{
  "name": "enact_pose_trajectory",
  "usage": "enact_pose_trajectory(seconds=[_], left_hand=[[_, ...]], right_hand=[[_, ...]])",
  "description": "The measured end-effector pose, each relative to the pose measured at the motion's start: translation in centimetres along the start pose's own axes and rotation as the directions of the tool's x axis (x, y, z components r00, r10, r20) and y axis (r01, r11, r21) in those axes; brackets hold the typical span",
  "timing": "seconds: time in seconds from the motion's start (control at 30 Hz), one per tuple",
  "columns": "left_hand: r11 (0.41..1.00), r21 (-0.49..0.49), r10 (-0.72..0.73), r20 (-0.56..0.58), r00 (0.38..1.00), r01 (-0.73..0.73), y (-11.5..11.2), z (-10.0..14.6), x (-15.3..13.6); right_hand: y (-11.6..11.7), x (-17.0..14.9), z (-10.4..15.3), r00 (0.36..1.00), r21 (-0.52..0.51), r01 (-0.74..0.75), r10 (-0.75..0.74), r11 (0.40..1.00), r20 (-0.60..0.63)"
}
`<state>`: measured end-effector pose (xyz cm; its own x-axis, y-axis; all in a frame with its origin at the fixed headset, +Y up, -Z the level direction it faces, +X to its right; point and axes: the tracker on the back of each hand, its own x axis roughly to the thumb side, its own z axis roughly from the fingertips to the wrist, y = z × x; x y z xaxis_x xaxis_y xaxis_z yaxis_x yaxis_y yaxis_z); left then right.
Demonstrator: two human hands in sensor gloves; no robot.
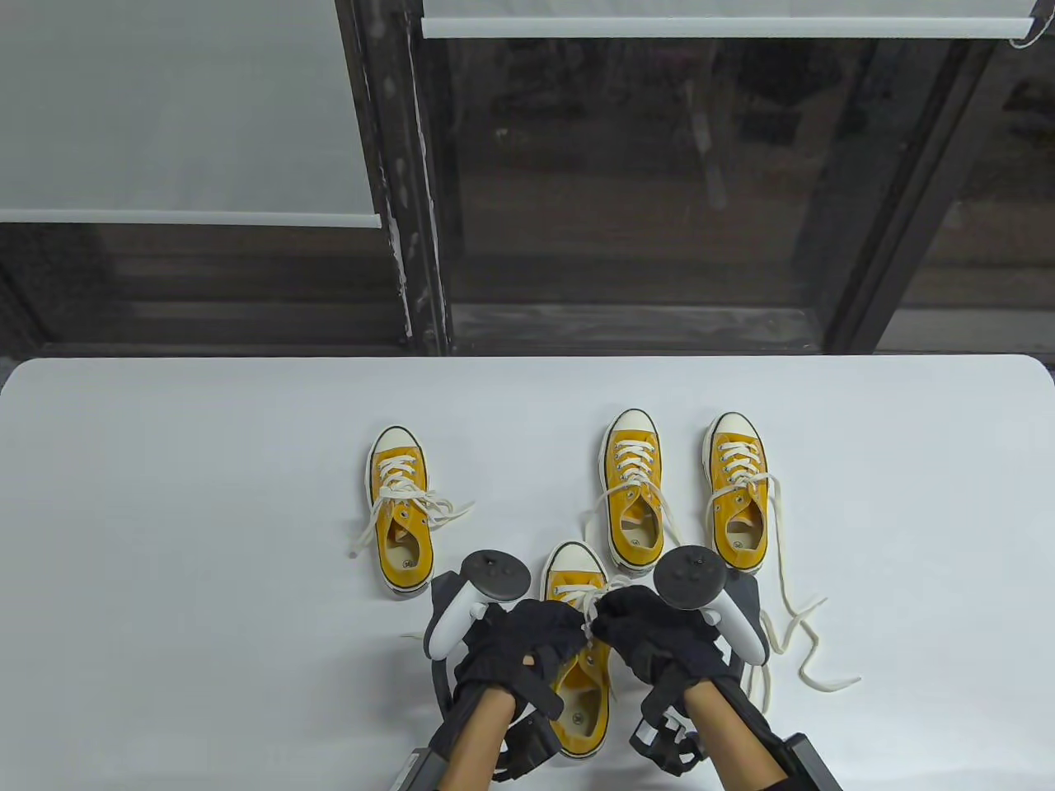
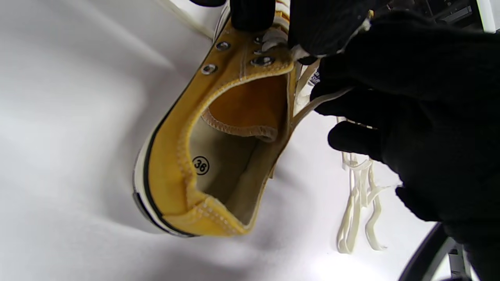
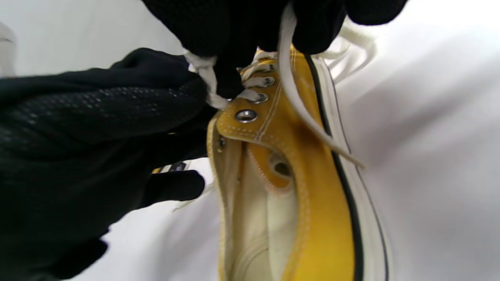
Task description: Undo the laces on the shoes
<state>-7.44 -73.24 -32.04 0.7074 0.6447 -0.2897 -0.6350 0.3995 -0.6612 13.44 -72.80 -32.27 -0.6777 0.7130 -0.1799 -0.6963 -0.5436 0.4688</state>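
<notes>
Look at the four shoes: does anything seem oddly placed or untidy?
Yes. One shoe stands apart at far left, away from its pair. Long laces from the right-hand shoe trail loose across the table.

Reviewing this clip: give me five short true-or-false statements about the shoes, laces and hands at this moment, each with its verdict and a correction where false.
1. Four yellow sneakers are on the white table. True.
2. Both hands work at the nearest sneaker. True: the left hand and right hand meet over its laces.
3. The insole in the left wrist view is marked 42. False: it reads 38.
4. The far-left sneaker touches the other sneakers. False: it lies apart from them.
5. The right hand pinches a white lace. True.
</notes>
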Motion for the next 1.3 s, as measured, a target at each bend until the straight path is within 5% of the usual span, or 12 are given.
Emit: enact_pose_trajectory(seconds=[0.23,0.47,0.63,0.9,1.1,1.23,1.3], left_hand=[[0.993,0.088,-0.082,0.000,0.997,0.082,-0.1,0.7,0.7],[0.999,0.041,0.006,-0.009,1.000,-0.005,0.2,0.3,0.0],[0.991,0.097,-0.098,0.033,0.995,0.095,0.3,1.4,1.2],[0.999,0.047,-0.019,0.032,0.999,0.018,0.0,0.8,0.6],[0.998,0.012,0.059,0.032,0.998,-0.060,0.2,0.5,-0.2],[0.997,-0.005,0.083,0.041,0.996,-0.083,0.2,0.6,-0.1],[0.995,-0.007,0.095,0.055,0.994,-0.095,0.2,0.8,0.0]], right_hand=[[0.3,0.1,-0.2,0.998,-0.017,-0.055,0.055,0.998,-0.004],[-0.2,-0.4,-0.1,0.989,0.063,0.134,-0.137,0.989,0.049],[-0.4,-0.4,0.0,0.988,0.046,0.139,-0.141,0.989,0.055],[-0.2,-0.4,0.0,0.979,0.090,0.181,-0.188,0.979,0.077],[-1.3,-0.5,0.5,0.995,-0.165,-0.086,0.091,0.983,0.025],[-1.1,-0.4,0.2,0.989,0.018,-0.142,0.141,0.990,0.040],[-0.4,-0.2,0.0,0.984,0.011,-0.153,0.152,0.988,0.089]])
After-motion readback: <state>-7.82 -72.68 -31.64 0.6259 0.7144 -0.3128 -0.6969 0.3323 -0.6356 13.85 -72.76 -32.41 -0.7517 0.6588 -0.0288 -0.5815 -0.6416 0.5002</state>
